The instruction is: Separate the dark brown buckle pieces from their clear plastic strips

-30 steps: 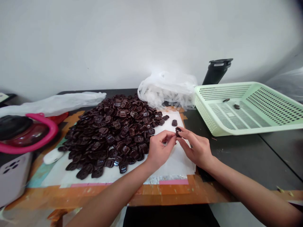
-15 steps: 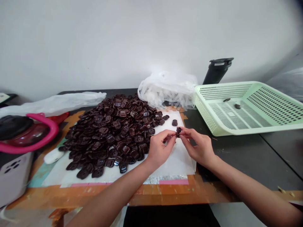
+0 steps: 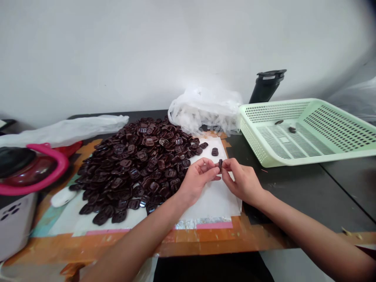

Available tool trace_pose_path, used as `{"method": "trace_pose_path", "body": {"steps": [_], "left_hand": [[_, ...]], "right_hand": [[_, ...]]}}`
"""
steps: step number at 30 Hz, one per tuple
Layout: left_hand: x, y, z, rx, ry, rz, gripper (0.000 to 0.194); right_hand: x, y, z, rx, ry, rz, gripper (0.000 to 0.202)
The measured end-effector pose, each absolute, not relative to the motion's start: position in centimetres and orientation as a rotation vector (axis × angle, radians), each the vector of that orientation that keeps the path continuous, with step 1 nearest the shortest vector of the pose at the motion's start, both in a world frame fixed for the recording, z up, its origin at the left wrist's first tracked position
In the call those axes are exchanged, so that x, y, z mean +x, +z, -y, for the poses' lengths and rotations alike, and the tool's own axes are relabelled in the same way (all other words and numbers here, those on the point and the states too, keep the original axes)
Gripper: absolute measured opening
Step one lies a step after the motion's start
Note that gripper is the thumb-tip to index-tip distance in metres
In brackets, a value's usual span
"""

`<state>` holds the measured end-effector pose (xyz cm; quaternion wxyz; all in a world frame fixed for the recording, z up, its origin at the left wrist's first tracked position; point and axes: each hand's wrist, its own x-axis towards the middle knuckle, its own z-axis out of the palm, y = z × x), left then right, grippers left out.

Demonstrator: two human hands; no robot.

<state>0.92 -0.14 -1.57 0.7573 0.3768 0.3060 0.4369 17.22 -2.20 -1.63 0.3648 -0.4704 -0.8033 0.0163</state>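
Note:
Between the fingertips of both hands is a small dark brown plastic piece [image 3: 220, 163], turned edge-on. My left hand [image 3: 199, 178] pinches it from the left, thumb and fingers closed. From the right, my right hand [image 3: 241, 181] grips the same piece with its fingertips. A similar dark piece [image 3: 215, 151] lies alone on the white paper [image 3: 211, 205] just beyond my hands. To the left of them spreads a large heap of glossy dark brown pieces [image 3: 138, 164], rounded and slotted like buckles.
At the right stands a pale green basket [image 3: 282, 161] with two dark pieces inside. A white plastic bag [image 3: 205, 111] of translucent bits sits at the back, near a black container [image 3: 266, 88]. A phone [image 3: 17, 223], a white mouse [image 3: 62, 197] and a pink-handled jug [image 3: 60, 166] are at the left.
The held piece has turned edge-on between my fingertips, and my left thumb now reaches across toward it. The whole view has shifted slightly.

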Motion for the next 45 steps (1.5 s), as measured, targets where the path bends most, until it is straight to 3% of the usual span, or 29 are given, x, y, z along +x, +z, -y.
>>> {"method": "trace_pose_path", "body": {"steps": [12,25,29,32,39,45], "left_hand": [[0.9,-1.4,0.3,0.699,0.825,-0.673,0.037],[0.1,-1.2,-0.2,0.740,0.633,-0.661,0.034],[-0.4,-1.1,-0.3,0.756,0.566,-0.659,0.032],[-0.5,-1.1,-0.3,0.749,0.551,-0.632,0.033],[-0.4,-1.6,-0.6,0.689,0.685,-0.586,0.035],[0.0,-2.2,-0.6,0.752,0.725,-0.597,0.029]], "right_hand": [[17.1,-1.4,2.6,-1.168,0.171,2.205,0.006],[18.0,-1.3,1.9,-1.284,-0.286,2.126,0.004],[18.4,-1.2,1.6,-1.337,-0.285,2.074,0.003],[18.6,-0.8,1.5,-1.339,-0.099,2.008,0.005],[18.4,-0.5,1.7,-1.075,1.079,1.510,0.023],[18.0,-0.9,1.5,-1.019,1.399,1.234,0.029]]}}
